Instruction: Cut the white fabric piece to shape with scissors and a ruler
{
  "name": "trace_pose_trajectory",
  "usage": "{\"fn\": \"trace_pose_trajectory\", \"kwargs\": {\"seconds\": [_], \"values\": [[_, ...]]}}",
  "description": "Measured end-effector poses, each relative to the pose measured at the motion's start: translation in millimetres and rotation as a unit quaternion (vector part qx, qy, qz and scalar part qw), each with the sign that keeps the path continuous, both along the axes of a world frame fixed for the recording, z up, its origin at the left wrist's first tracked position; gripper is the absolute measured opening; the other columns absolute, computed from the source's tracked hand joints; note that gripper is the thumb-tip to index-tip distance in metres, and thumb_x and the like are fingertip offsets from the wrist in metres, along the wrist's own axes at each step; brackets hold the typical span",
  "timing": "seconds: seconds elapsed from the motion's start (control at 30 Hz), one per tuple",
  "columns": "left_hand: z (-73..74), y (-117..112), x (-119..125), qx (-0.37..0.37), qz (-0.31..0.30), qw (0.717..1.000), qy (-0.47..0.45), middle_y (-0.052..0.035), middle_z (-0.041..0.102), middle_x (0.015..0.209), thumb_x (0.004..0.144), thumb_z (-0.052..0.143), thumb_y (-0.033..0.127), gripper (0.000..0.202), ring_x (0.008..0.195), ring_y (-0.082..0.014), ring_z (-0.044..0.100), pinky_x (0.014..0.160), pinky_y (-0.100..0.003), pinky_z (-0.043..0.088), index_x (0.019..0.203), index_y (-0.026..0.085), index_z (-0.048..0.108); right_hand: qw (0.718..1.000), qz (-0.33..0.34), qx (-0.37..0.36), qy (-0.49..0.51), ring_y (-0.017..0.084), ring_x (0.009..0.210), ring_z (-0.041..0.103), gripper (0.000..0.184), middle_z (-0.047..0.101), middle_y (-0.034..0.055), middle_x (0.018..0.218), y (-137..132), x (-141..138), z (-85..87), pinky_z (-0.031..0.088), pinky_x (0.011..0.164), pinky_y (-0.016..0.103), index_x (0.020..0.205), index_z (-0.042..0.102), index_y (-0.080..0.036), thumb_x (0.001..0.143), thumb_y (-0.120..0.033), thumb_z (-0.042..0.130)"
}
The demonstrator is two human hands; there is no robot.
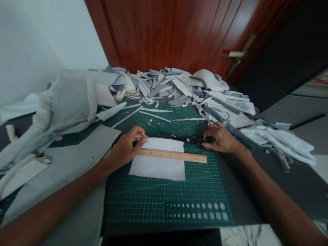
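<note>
A white fabric rectangle (157, 166) lies on a green cutting mat (164, 201). A wooden ruler (172, 155) rests across the fabric. My left hand (126, 147) is closed at the fabric's upper left corner, pinching a thin strip at its top edge and touching the ruler's left end. My right hand (221, 138) grips the handles of black scissors (184, 139). Their blades lie along the fabric's top edge and point left toward my left hand.
A heap of grey and white fabric strips (184, 90) covers the back of the table. Large grey fabric pieces (69, 102) lie at the left, more white cloth (276, 140) at the right. A red-brown wooden door (179, 34) stands behind.
</note>
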State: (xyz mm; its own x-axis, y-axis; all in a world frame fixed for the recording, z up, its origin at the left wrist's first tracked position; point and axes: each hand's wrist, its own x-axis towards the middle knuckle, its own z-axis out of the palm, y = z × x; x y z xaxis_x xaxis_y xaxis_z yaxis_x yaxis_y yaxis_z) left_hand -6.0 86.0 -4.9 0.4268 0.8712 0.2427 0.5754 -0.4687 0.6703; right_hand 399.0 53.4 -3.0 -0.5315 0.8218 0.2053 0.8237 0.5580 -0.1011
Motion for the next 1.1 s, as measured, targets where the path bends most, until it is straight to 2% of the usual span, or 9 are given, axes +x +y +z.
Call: {"fn": "trace_pose_trajectory", "kwargs": {"seconds": [0.2,0.37,0.47,0.63,1.1], "values": [[-0.2,0,1,0.0,-0.003,1.0,-0.008,-0.0045,0.074,0.098,0.095,0.057,0.042,0.018,0.097,-0.0244,0.074,0.089,-0.037,0.054,0.1,0.025,0.051,1.0,-0.013,0.0,0.015,0.023,0.073,0.055,0.032,0.059,0.004,0.069,-1,5,-0.2,0.036,0.082,0.043,0.072,0.064,-0.022,0.089,-0.05,0.064],[-0.5,0,1,0.002,-0.007,1.0,-0.018,-0.004,0.074,0.098,0.095,0.057,0.042,0.019,0.097,-0.0234,0.075,0.089,-0.035,0.056,0.099,0.025,0.052,1.0,-0.022,-0.014,0.005,0.026,0.084,0.057,0.017,0.067,0.005,0.079,-4,1,2.2,0.035,0.084,0.044,0.081,0.061,-0.023,0.084,-0.039,0.065],[0.5,-1,1,0.005,-0.013,1.0,-0.024,-0.003,0.074,0.096,0.095,0.058,0.039,0.016,0.097,-0.0225,0.075,0.088,-0.034,0.056,0.099,0.025,0.051,0.999,-0.023,-0.03,-0.004,0.027,0.088,0.056,0.015,0.071,0.0048,0.085,-6,-6,4.2,0.034,0.084,0.044,0.086,0.059,-0.023,0.081,-0.035,0.067],[-0.4,-1,2,0.005,-0.007,1.0,-0.02,-0.0036,0.074,0.095,0.095,0.058,0.039,0.016,0.094,-0.0229,0.075,0.086,-0.035,0.056,0.099,0.025,0.052,0.999,-0.02,-0.03,-0.014,0.028,0.09,0.058,0.022,0.072,0.0058,0.091,-6,-14,2.9,0.034,0.085,0.044,0.091,0.058,-0.022,0.08,-0.038,0.069],[-0.8,-1,2,0.014,-0.014,1.0,-0.01,-0.003,0.074,0.094,0.095,0.057,0.038,0.016,0.091,-0.0222,0.075,0.083,-0.033,0.055,0.099,0.024,0.051,0.999,-0.035,-0.004,-0.009,0.028,0.09,0.059,0.029,0.07,0.0061,0.089,-6,-25,-1.7,0.035,0.087,0.043,0.09,0.06,-0.022,0.081,-0.046,0.073]]}}
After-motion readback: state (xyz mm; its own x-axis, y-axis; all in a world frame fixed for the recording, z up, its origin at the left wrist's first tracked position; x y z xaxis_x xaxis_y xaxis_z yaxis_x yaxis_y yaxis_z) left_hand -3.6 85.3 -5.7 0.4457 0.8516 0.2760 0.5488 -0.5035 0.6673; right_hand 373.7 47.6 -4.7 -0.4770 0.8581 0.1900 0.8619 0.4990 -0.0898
